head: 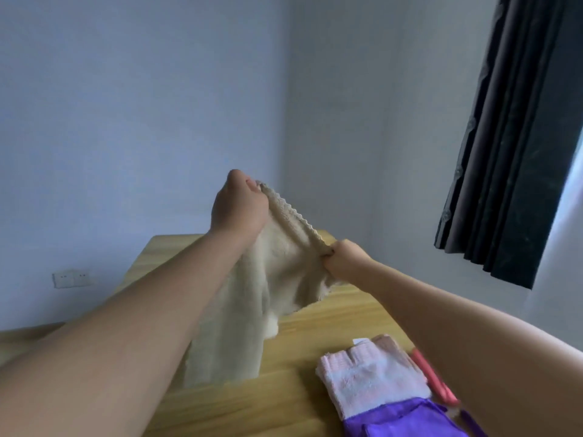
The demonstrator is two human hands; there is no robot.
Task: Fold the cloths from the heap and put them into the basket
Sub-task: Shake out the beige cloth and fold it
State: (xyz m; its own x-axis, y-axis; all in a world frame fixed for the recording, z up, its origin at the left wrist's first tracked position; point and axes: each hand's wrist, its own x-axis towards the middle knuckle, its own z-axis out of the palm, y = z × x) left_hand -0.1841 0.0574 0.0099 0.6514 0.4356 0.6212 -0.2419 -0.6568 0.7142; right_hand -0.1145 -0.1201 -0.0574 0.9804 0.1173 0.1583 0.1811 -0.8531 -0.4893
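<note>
Pinching the scalloped top edge of a beige fluffy cloth [284, 266] in both grips, left hand [238, 207] higher at frame centre, right hand [342, 259] lower beside it, fingers curled tight. Hanging unfolded over the wooden table [239, 402]. Folded already, seemingly: pink terry cloths [372, 378], lower right, atop a purple fabric item [403, 421], possibly the basket. Heap unseen.

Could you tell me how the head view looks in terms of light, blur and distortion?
Head view: soft daylight from the right beside the curtain; wide-angle bending tilts the walls and table; the beige cloth and both hands are fairly sharp, the pink cloths slightly smeared.
</note>
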